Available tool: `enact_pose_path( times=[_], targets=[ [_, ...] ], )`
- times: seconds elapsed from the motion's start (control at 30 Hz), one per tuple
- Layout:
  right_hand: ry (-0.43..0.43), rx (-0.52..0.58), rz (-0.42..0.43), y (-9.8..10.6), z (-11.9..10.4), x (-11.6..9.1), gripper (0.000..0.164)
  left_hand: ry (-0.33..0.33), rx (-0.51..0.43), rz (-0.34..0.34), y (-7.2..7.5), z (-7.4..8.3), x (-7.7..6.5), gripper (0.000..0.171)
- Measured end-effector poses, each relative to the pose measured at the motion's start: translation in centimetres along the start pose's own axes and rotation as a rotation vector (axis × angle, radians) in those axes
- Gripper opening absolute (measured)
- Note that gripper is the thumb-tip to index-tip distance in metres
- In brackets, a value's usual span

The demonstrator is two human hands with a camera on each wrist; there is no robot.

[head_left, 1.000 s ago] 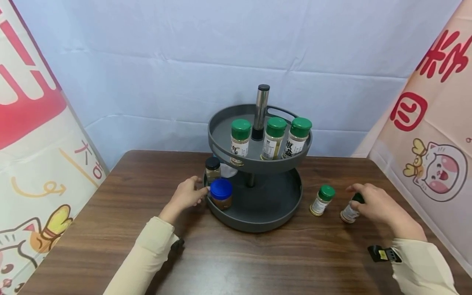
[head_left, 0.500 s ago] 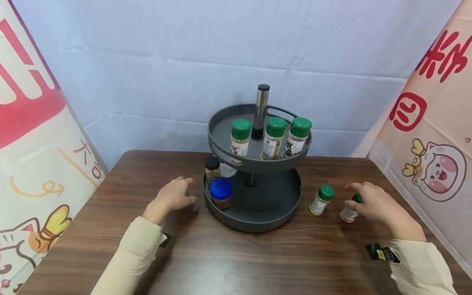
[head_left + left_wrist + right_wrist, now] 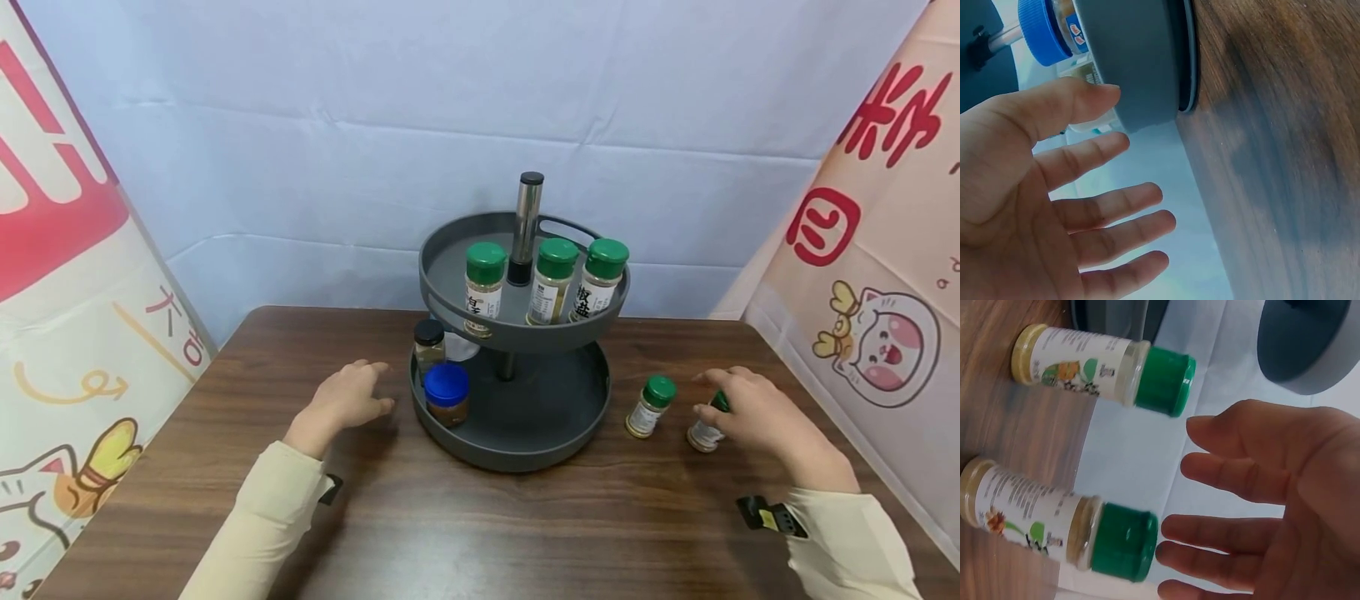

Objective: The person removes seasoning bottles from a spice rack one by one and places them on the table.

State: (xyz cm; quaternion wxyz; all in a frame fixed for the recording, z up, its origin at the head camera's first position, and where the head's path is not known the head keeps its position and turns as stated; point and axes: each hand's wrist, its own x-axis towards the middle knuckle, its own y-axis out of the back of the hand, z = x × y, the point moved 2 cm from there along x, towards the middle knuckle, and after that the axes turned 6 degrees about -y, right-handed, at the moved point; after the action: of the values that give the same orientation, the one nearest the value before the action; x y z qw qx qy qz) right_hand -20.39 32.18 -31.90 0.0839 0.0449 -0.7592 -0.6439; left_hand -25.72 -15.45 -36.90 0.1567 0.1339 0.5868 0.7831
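My left hand [image 3: 341, 402] hovers left of a grey two-tier turntable rack [image 3: 517, 460], holding nothing, its fingers spread in the left wrist view. On the rack's lower tier, closest to that hand, stand a blue-lidded jar [image 3: 447, 395] and a black-capped jar [image 3: 430, 343]. At the right, my right hand [image 3: 757, 417] is beside the farther of two green-capped spice bottles [image 3: 703, 435] and partly covers it in the head view. The right wrist view has its fingers extended and gripping nothing. The other spice bottle [image 3: 649, 408] stands upright between that one and the rack.
On the upper tier are three green-capped spice bottles [image 3: 555, 282] around a metal post [image 3: 527, 221]. A white item [image 3: 459, 346] sits behind the jars on the lower tier. The wooden table [image 3: 480, 533] meets a pale cloth backdrop [image 3: 337, 183]; printed cloths hang at both sides.
My left hand has let go of the lower tier's rim and drawn back to the left. My right hand has hardly moved, and the bottles stand where they were.
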Motion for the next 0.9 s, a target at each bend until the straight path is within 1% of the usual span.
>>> enact_pose_path(
  times=[0.1, 0.23, 0.33, 0.47, 0.67, 0.9],
  targets=[
    [0.013, 0.001, 0.023, 0.1, -0.6, 0.0, 0.043, -0.007, -0.018, 0.014, 0.0, -0.3, -0.2, 0.056],
    [0.041, 0.02, 0.064, 0.1, -1.5, 0.1, 0.039, -0.043, -0.043, 0.037, 0.0, -0.7, -0.6, 0.052],
    [0.06, 0.044, 0.09, 0.2, -2.2, 0.2, 0.037, -0.071, -0.042, 0.052, 0.1, -0.8, -0.7, 0.05],
    [0.073, 0.063, 0.097, 0.2, -3.3, 0.3, 0.037, -0.082, -0.029, 0.06, 0.2, -0.8, -0.9, 0.05],
    [0.105, 0.079, 0.103, -0.2, -4.4, 0.7, 0.036, -0.099, -0.026, 0.065, 0.6, -0.1, -1.4, 0.052],
    [0.127, 0.122, 0.071, -0.8, -5.8, 1.1, 0.034, -0.121, -0.024, 0.077, 0.8, 0.7, -1.8, 0.051]
  ],
)
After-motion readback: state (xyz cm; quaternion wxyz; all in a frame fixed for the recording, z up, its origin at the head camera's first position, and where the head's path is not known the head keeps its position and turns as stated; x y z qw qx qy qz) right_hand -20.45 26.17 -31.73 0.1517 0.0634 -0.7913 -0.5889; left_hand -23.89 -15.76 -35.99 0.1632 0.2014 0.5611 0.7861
